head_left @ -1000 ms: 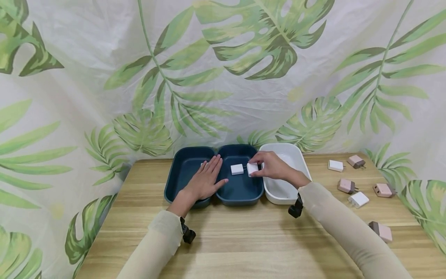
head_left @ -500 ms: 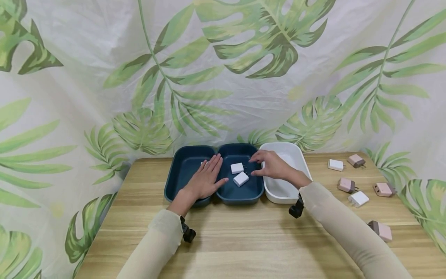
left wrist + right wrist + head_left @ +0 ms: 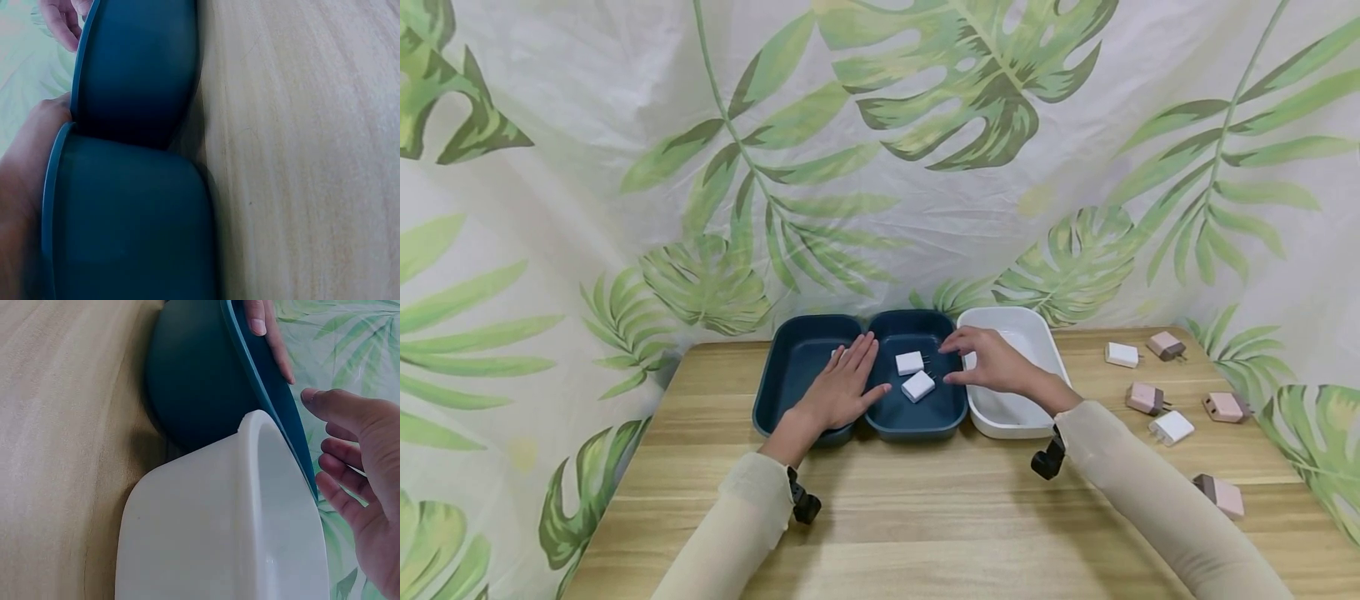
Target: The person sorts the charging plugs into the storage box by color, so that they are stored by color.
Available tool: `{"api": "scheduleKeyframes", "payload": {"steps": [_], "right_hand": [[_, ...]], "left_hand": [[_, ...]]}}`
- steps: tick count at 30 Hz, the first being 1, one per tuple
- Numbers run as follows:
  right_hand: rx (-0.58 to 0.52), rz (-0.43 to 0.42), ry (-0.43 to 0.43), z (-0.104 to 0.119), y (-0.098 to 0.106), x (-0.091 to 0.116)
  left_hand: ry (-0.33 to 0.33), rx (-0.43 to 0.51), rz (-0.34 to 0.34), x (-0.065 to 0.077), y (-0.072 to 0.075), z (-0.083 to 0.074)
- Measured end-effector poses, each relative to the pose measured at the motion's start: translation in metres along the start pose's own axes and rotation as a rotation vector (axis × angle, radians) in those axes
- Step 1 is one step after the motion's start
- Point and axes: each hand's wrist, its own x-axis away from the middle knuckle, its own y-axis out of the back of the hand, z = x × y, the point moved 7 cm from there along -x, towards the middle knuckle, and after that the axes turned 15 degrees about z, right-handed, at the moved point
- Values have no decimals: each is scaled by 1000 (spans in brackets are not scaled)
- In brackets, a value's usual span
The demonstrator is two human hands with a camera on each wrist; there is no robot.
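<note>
Two white plug chargers (image 3: 909, 363) lie close together in the middle dark blue tray (image 3: 917, 422). My left hand (image 3: 841, 388) lies with straight fingers across the adjoining rims of this tray and the left dark blue tray (image 3: 797, 367). A small bit of something white shows beside its fingers, mostly hidden. My right hand (image 3: 997, 363) hovers over the border of the middle tray and the white tray (image 3: 1009, 421). Its thumb and fingers are apart, with nothing between them; the right wrist view shows the same hand (image 3: 365, 450) above the rims.
On the right side of the wooden table (image 3: 895, 525) lie several more chargers, some white (image 3: 1122, 355), some pink and brown (image 3: 1146, 398). A leaf-print cloth (image 3: 820, 208) hangs behind the trays.
A second ago my right hand pinched a white charger; it has let go, and that charger now lies nearer the front of the middle tray. The right hand has shifted slightly right. My left hand stayed put.
</note>
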Motion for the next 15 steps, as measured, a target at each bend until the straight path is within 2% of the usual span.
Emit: {"api": "scheduleKeyframes", "payload": {"steps": [4, 15], "right_hand": [[-32, -5, -3, -1, 1, 5], [-16, -53, 52, 3, 13, 23]], "left_hand": [[-2, 6, -1, 0, -1, 1], [-5, 20, -11, 0, 0, 1]]}}
